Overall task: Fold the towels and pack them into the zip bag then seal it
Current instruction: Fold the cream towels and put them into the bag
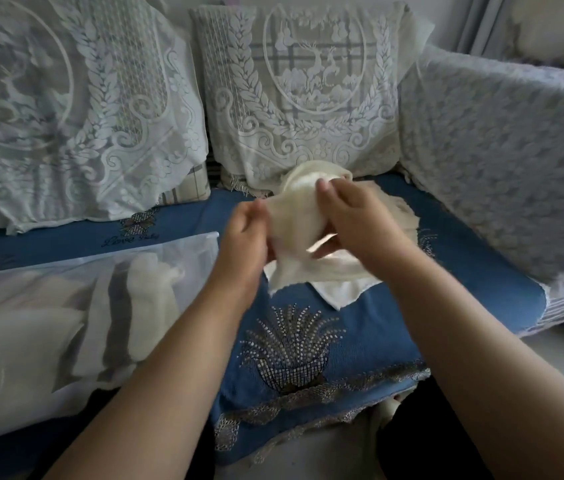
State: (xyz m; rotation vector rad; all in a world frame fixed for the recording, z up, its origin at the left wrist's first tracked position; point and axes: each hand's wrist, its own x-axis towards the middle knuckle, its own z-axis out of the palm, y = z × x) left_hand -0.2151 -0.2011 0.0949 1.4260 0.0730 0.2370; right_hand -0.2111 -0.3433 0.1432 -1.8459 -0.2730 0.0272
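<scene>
Both my hands hold a cream towel [291,216] up above the blue sofa seat. My left hand [244,233] grips its left edge with curled fingers. My right hand [353,220] pinches the towel from the right, thumb on top. The towel's lower end [311,275] hangs down onto more pale cloth [395,209] lying on the seat behind and under it. At the left lies the translucent zip bag [48,306], with several folded white towels [149,306] showing through its side.
Two lace-covered cushions [301,98] lean against the sofa back. A lace-draped armrest [502,161] rises at the right. The blue seat cover [291,341] has a beaded pattern and a fringed front edge.
</scene>
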